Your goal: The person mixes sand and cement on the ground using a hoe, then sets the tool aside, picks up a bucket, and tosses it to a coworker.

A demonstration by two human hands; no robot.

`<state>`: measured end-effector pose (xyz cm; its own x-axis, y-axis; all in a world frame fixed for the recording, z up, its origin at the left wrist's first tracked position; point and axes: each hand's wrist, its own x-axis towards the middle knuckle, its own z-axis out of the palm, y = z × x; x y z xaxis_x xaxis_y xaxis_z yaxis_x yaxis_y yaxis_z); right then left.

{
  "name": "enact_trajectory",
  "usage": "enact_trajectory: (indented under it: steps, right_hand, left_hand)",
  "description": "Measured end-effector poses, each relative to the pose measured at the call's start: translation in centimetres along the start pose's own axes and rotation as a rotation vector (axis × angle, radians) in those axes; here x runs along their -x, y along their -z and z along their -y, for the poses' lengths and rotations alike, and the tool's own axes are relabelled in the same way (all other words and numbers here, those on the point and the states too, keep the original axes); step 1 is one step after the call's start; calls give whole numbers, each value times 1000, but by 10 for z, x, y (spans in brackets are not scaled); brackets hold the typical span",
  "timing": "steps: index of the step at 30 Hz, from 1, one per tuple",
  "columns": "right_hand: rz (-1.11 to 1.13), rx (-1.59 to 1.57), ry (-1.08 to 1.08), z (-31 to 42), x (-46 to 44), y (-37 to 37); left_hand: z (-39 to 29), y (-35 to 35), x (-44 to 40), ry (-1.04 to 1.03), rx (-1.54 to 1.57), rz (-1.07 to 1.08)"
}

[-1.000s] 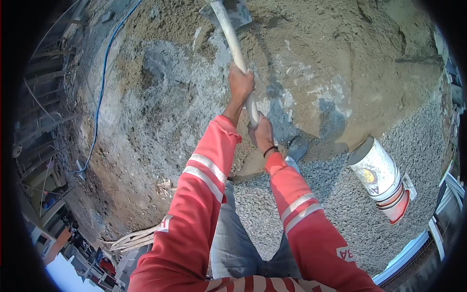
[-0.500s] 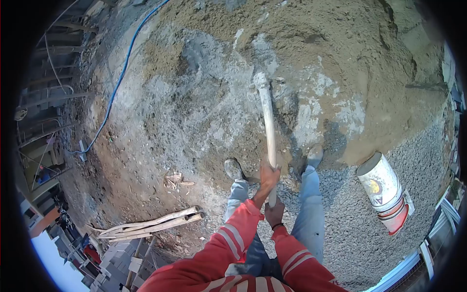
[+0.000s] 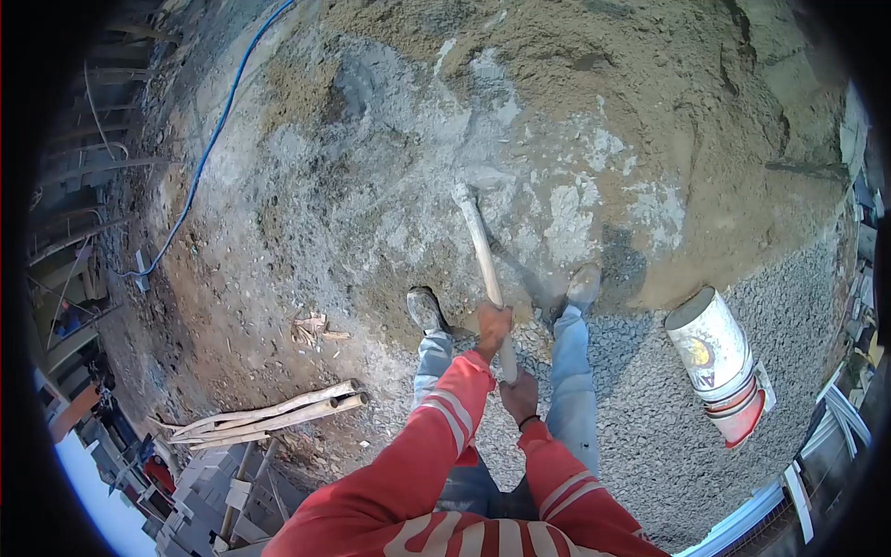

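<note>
A hoe with a pale wooden handle slants away from me, its head down at the grey, powdery ground. Ground and head are nearly the same colour, so the blade is hard to make out. Partway up the handle, my left hand is closed around the wood. Nearer my body, my right hand grips the handle's end. My shoes stand apart on either side of the handle, and a patch of grey mix spreads in front of them.
A heap of sand rises ahead. Gravel covers the right side, where stacked buckets lie tipped over. Wooden poles lie at left, near grey blocks. A blue hose curves across the far left.
The hoe's head has come down onto the grey ground and swung left, nearer my feet. Both hands keep their hold. The whole view has shifted slightly.
</note>
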<state>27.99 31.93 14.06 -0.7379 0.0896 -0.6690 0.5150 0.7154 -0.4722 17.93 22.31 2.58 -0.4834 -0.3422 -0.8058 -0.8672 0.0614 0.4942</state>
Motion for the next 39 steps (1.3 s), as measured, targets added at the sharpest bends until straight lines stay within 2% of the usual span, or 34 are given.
enact_trajectory:
  steps: [3, 4, 8, 12, 13, 14, 15, 17, 19, 20, 22, 23, 24, 25, 26, 28, 29, 32, 34, 35, 36, 37, 38, 39]
  right_hand:
    - [50, -134, -68, -4, 46, 19]
    - [23, -120, -40, -15, 64, 13]
    - [-17, -24, -7, -3, 85, 17]
    - [-78, 65, 284, 26, -17, 29]
    - [-241, 103, 419, 48, -51, 35]
    - [-189, 143, 400, 87, -88, 57]
    - [-205, 145, 464, 124, -120, 82]
    - [-75, 143, 494, 178, -190, 120]
    - [-57, 180, 558, 194, -254, 145]
    - [-42, 177, 563, 180, -281, 152]
    - [45, 194, 581, 147, -328, 172]
    - [53, 189, 581, 131, -330, 185]
    - [71, 185, 367, 113, -321, 197]
    - [86, 186, 162, 103, -318, 212]
    - [71, 221, 195, 73, -327, 215]
    - [125, 220, 216, 46, -330, 268]
    - [179, 231, 239, 33, -329, 293]
    - [184, 276, 325, -1, -289, 352]
    - [212, 208, 299, -24, -244, 386]
    - [225, 148, 272, -46, -226, 391]
    - [134, 270, 332, -86, -202, 379]
    - [29, 391, 395, -113, -190, 370]
    - [16, 399, 397, -110, -188, 376]
    - [132, 411, 250, -108, -180, 383]
  left_hand:
    - [5, -7, 56, 165, 42, -29]
    - [9, -6, 65, 157, 49, -35]
    - [34, 6, 100, -135, 290, 17]
    - [-123, 60, 82, -299, 492, -13]
    - [-152, 65, 62, -455, 519, -81]
    - [-195, 74, 50, -487, 486, -146]
    - [-227, 72, 27, -625, 465, -296]
    - [-295, 64, -4, -622, 535, -386]
    - [-334, 43, -62, -694, 443, -549]
    - [-338, 23, -99, -688, 437, -562]
    - [-321, -32, -177, -487, 306, -526]
    - [-310, -63, -190, -357, 279, -388]
    - [-299, -94, -197, -220, 251, -253]
    - [-294, -121, -197, -210, 255, -199]
    - [-283, -147, -190, -193, 248, -137]
    - [-281, -194, -181, -78, 274, -260]
    - [-288, -207, -164, -116, 283, -279]
    - [-322, -220, -92, -16, 283, -377]
    - [-334, -218, -60, 91, 787, -120]
    - [-314, -238, -51, 95, 716, -147]
    - [-285, -258, -40, -15, 777, -171]
    - [-289, -254, 0, 24, 714, -178]
    - [-312, -245, 40, 55, 652, -176]
    - [-331, -237, 69, 60, 659, -166]
